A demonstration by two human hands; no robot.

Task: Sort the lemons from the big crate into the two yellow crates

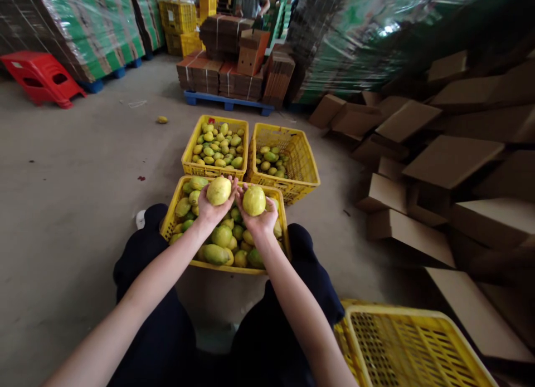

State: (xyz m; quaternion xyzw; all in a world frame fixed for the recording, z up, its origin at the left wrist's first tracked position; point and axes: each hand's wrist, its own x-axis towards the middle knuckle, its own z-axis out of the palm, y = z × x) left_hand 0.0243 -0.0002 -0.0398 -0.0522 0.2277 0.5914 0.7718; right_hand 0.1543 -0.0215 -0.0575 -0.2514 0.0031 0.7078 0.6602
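My left hand (212, 210), palm up and fingers curled, holds a yellow lemon (218, 191). Close beside it, my right hand (262, 220) cradles another lemon (254, 201), slightly greener. Both hands are above the near yellow crate (228, 269), which stands between my knees. Yellow and green lemons (221, 236) fill that crate, partly hidden by my hands and forearms.
Beyond stand a crate full of lemons (184, 165) and a partly filled crate (307, 158). An upturned yellow crate (401, 309) is at lower right. Cardboard boxes (453, 160) crowd the right side. A red stool (42, 78) and a loose lemon (162, 119) are at left.
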